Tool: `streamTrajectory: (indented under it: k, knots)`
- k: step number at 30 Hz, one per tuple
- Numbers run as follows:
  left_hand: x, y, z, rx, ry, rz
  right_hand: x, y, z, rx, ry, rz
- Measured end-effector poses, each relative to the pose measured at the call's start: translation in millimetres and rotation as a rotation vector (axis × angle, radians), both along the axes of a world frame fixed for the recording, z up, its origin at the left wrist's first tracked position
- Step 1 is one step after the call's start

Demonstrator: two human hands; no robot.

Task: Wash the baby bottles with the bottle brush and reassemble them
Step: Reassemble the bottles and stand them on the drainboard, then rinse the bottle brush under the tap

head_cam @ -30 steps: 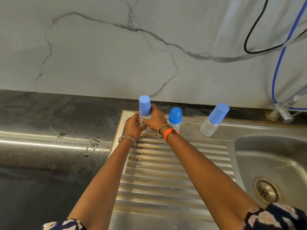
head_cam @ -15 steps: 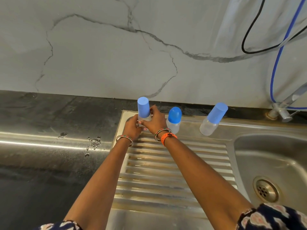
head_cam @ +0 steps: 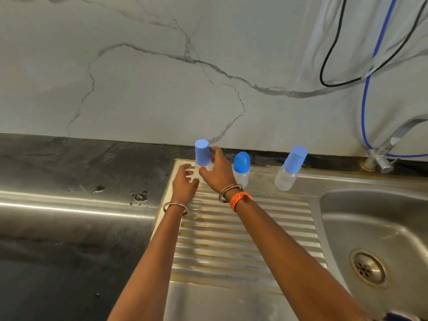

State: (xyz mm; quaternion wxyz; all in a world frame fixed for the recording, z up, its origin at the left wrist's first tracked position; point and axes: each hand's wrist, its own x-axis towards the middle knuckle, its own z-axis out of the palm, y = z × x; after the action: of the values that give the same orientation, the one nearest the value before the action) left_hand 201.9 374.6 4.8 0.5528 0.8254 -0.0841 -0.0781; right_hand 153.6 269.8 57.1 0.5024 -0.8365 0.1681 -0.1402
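Note:
Three clear baby bottles with blue caps stand along the back edge of the steel draining board [head_cam: 243, 239]. My right hand [head_cam: 218, 173] reaches from the right to the left bottle [head_cam: 202, 152], with thumb in front and fingers behind its clear body. Just left of that bottle is my left hand [head_cam: 185, 183], fingers spread and holding nothing. The middle bottle [head_cam: 241, 162] has a rounded cap and stands just right of my right hand. The right bottle [head_cam: 294, 159] stands apart, nearer the sink. No bottle brush is in view.
The sink basin [head_cam: 370, 228] with its drain [head_cam: 368, 269] lies to the right, the tap [head_cam: 379, 158] behind it. A blue hose [head_cam: 366, 100] and a black cable hang on the marble wall. A dark counter [head_cam: 69, 181] with water drops stretches left.
My left hand has let go of the left bottle and drawn back with its fingers spread. My right hand has loosened but stays around the bottle, which now stands on the board.

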Motion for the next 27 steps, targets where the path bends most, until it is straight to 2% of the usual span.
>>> streamTrajectory:
  k: [3,7,10,14,17,22,27]
  knots:
    - [-33,-6,25,-0.169,0.003,0.011,-35,3,22,0.061,-0.079,-0.033]
    - [-83,-18,51,-0.289,0.009,-0.054,-86,-9,36,0.045,-0.186,-0.088]
    - [-129,-28,52,-0.350,0.092,-0.093,-128,-36,31,0.040,-0.207,-0.168]
    - [-179,-43,32,-0.326,0.223,-0.163,-183,-77,13,0.107,-0.151,-0.305]
    - [-200,-59,23,-0.286,0.241,-0.157,-210,-105,-1,0.153,-0.099,-0.356]
    - [-234,-117,18,-0.296,0.225,-0.100,-244,-157,-10,0.226,-0.042,-0.304]
    - [-299,-203,1,-0.329,0.292,-0.095,-300,-238,-22,0.255,0.020,-0.253]
